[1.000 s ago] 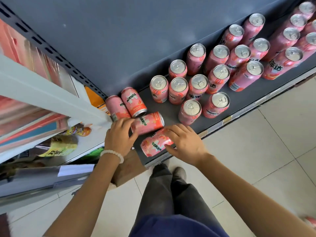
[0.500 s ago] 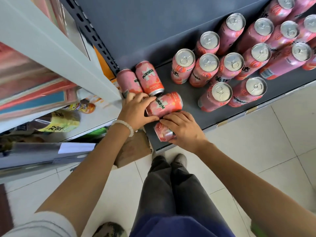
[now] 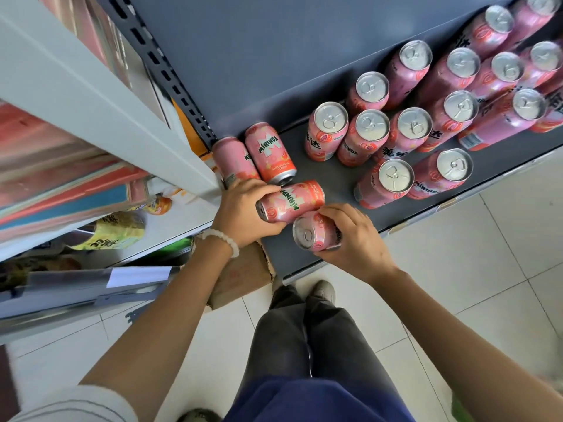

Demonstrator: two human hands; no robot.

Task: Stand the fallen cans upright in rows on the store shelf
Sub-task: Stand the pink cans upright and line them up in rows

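Note:
Pink Mirinda cans fill a dark grey shelf [image 3: 338, 178]. My left hand [image 3: 243, 214] grips a can lying on its side [image 3: 292, 200] near the shelf's front left corner. Just in front of it, my right hand [image 3: 356, 239] holds a second can [image 3: 316, 231], tipped so its silver top faces me. Two more fallen cans [image 3: 268, 153] lie side by side at the back left, against the upright. Several upright cans [image 3: 368, 135] stand in rows to the right.
A white shelf unit [image 3: 91, 95] with snack packets [image 3: 112, 229] juts out on the left. A cardboard box [image 3: 240, 275] sits on the tiled floor below the shelf corner. My legs and shoes [image 3: 323, 292] are directly beneath the hands.
Both hands have closed around their cans. The right-hand can has turned from lying flat to top-end facing me. The view has shifted closer and to the left.

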